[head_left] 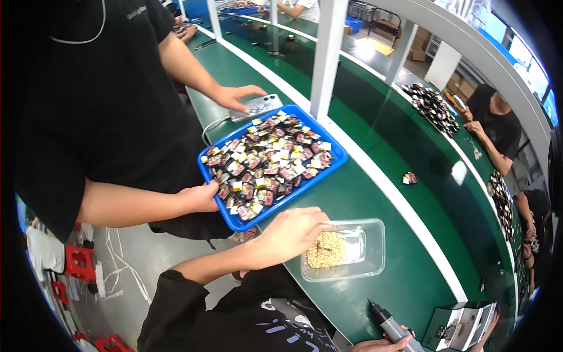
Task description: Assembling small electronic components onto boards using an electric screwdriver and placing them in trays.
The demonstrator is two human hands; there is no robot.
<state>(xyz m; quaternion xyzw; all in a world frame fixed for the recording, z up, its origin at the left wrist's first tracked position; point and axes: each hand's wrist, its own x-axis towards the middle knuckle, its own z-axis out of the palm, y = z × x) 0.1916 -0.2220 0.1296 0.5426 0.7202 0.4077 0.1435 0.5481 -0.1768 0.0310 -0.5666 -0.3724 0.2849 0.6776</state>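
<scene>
1. Left grip (287,232) reaches across the table (375,193), fingers curled down into the heap of small brass screws (326,250); I cannot tell whether it has one pinched
2. Those screws lie at the left end of the clear tray (370,251); I'd pick lightly from the heap's edge, one piece only
3. Right grip (384,345) is wrapped around the electric screwdriver (388,326), tip upward
4. Counted: one blue tray (334,157), one clear tray, one driver; screws too many to count

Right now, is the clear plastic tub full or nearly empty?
Nearly empty: the clear tub holds only a small heap of tiny brass-coloured bits at its left end.
</scene>
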